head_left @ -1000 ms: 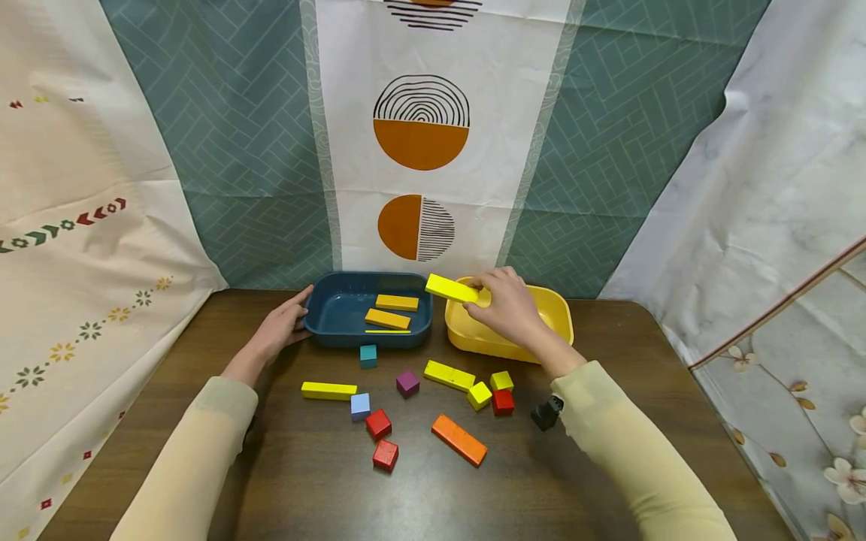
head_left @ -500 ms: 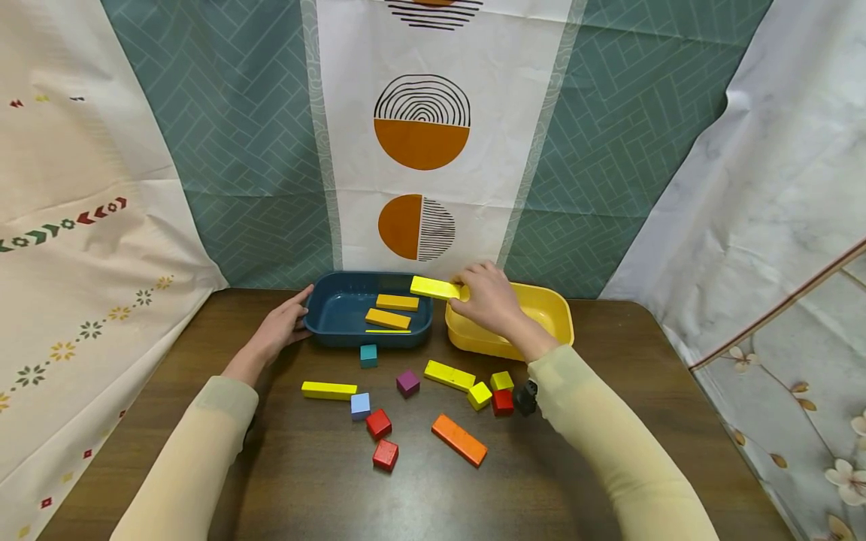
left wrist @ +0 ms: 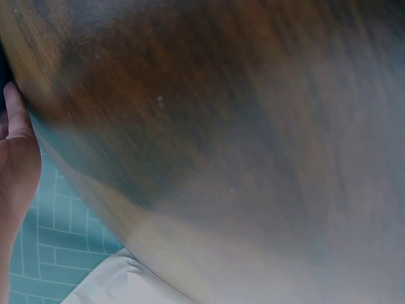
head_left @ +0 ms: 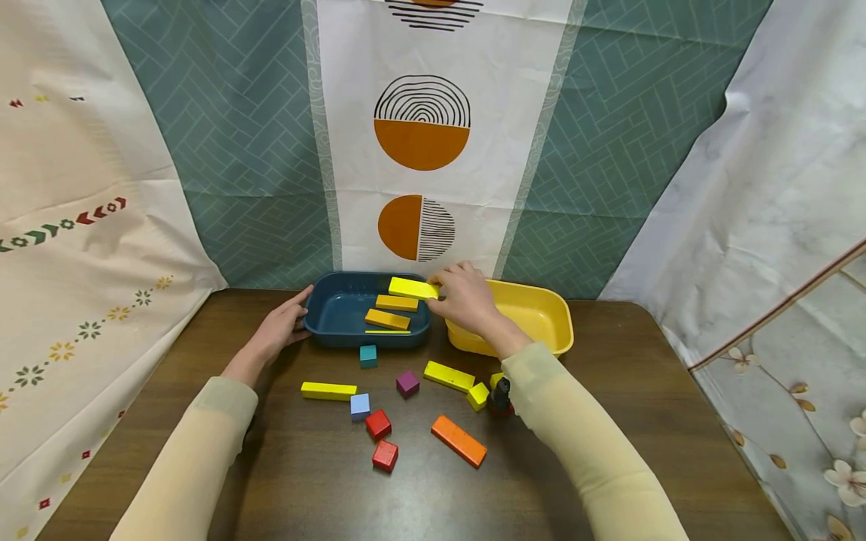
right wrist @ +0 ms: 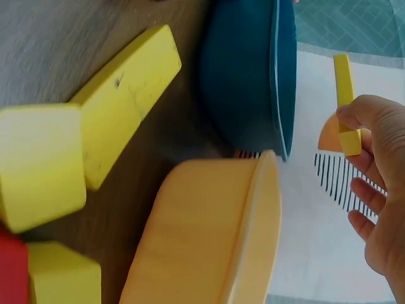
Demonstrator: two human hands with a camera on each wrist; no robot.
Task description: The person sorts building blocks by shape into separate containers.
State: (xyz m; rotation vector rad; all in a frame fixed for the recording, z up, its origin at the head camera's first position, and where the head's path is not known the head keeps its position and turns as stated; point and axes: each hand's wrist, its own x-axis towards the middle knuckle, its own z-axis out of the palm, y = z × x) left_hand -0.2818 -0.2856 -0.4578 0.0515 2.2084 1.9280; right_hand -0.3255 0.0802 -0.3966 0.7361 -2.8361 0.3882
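In the head view my right hand (head_left: 465, 299) pinches a yellow rectangular block (head_left: 413, 288) by its right end, above the right part of the dark blue bin (head_left: 331, 337). The right wrist view shows the thumb and fingers on that yellow block (right wrist: 343, 88), the other fingers loosely bent. Two orange-yellow blocks, one of them the nearer block (head_left: 387, 319), lie in the blue bin, along with a thin yellow strip (head_left: 388, 331). My left hand (head_left: 276, 330) rests its extended fingers against the bin's left side; only part of this hand (left wrist: 19, 158) enters the left wrist view.
A yellow bin (head_left: 537, 319) stands right of the blue one. Before them on the wooden table (head_left: 325, 496) lie a teal cube (head_left: 368, 356), a purple cube (head_left: 407, 384), a light blue cube (head_left: 360, 406), an orange block (head_left: 458, 441), and several yellow and red blocks.
My right hand has carried the yellow block leftward, from over the yellow bin to over the blue bin. The left hand has stayed at the blue bin's side.
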